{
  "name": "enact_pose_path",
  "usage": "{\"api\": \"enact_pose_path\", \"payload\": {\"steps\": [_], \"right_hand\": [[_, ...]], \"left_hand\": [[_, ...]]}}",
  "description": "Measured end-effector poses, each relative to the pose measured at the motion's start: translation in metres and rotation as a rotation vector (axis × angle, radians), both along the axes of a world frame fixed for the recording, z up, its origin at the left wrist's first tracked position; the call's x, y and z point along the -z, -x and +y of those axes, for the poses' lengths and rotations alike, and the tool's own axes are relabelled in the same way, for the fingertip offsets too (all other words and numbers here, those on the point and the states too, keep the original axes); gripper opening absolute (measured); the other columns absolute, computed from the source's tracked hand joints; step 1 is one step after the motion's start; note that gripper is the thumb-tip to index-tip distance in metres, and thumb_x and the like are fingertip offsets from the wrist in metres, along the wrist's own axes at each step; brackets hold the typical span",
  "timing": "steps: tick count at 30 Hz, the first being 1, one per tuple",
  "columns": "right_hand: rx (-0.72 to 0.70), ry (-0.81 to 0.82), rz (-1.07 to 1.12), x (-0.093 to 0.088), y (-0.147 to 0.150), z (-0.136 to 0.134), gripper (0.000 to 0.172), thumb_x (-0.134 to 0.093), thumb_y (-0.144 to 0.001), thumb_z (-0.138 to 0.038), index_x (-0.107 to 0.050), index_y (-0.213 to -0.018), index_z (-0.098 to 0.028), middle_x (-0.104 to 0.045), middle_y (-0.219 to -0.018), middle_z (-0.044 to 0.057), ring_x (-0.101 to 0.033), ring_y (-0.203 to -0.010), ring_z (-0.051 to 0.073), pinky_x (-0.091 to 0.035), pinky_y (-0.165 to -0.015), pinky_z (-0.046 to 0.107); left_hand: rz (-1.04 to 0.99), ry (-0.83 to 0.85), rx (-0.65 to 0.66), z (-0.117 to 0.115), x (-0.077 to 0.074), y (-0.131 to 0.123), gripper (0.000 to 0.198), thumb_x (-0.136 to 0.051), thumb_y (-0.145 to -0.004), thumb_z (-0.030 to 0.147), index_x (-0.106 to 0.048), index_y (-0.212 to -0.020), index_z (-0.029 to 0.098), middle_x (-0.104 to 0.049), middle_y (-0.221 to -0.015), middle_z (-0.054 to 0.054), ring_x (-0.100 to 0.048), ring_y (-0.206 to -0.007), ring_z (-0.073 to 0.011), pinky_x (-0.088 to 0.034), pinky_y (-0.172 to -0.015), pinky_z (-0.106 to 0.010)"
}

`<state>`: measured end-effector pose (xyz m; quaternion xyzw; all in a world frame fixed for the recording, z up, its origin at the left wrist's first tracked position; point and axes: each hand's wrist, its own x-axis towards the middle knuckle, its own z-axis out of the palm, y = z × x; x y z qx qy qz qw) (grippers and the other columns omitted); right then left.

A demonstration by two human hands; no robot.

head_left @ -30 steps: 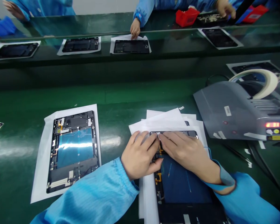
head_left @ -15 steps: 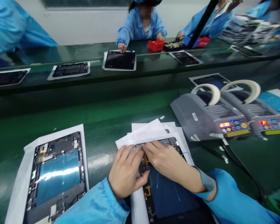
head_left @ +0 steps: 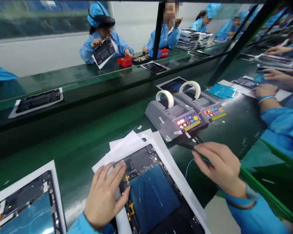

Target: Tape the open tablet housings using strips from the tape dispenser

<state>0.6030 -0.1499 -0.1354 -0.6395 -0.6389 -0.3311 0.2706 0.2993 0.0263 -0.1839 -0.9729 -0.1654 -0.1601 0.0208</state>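
Observation:
An opened tablet (head_left: 151, 195), with a blue film over its battery area and orange flex strips down its left side, lies on white sheets (head_left: 134, 139). My left hand (head_left: 106, 195) rests on its upper left edge, fingers extended and thumb on the inner parts. Off the tablet's right side, my right hand (head_left: 219, 165) is over the green table, thumb and forefinger pinched at the end of thin black tweezers (head_left: 185, 145). A blue wrist cord (head_left: 187, 167) trails from that arm. Farther left, another opened tablet (head_left: 21, 208) lies on a white sheet.
Two grey tape dispensers (head_left: 166, 120) with lit displays stand ahead, cables beside them. Behind runs a raised shelf (head_left: 88, 87) carrying tablets on sheets. Co-workers sit across it; one holds up a tablet (head_left: 104, 52). Other people's hands (head_left: 266, 92) work at the right. A green-edged bin (head_left: 271, 201) is lower right.
My right hand has left the tablet and moved right to the tweezers. My left hand stays on the tablet's edge. The view has turned right; the co-worker opposite has lifted a tablet.

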Motion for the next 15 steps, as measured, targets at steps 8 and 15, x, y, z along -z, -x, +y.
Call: {"api": "enact_pose_path", "payload": {"steps": [8,15], "right_hand": [[0.154,0.095,-0.076,0.054,-0.073,0.0,0.027,-0.064,-0.086,-0.017,-0.063,-0.113,-0.018,-0.07,-0.106,0.008,-0.064,-0.096,0.02,-0.052,-0.083,0.033],[0.137,0.169,-0.014,0.03,-0.064,0.013,0.016,-0.058,-0.09,-0.014,-0.07,-0.094,-0.024,-0.072,-0.089,0.002,-0.064,-0.086,0.018,-0.051,-0.079,0.034]], "left_hand": [[0.042,-0.056,0.039,0.008,-0.008,0.003,0.054,-0.059,-0.085,0.037,-0.053,-0.135,0.017,-0.06,-0.135,-0.008,-0.052,-0.12,-0.035,-0.033,-0.106,-0.053],[-0.023,-0.075,0.066,0.007,-0.023,-0.003,0.052,-0.057,-0.084,0.035,-0.054,-0.135,0.02,-0.066,-0.125,-0.007,-0.058,-0.114,-0.0314,-0.032,-0.111,-0.05]]}}
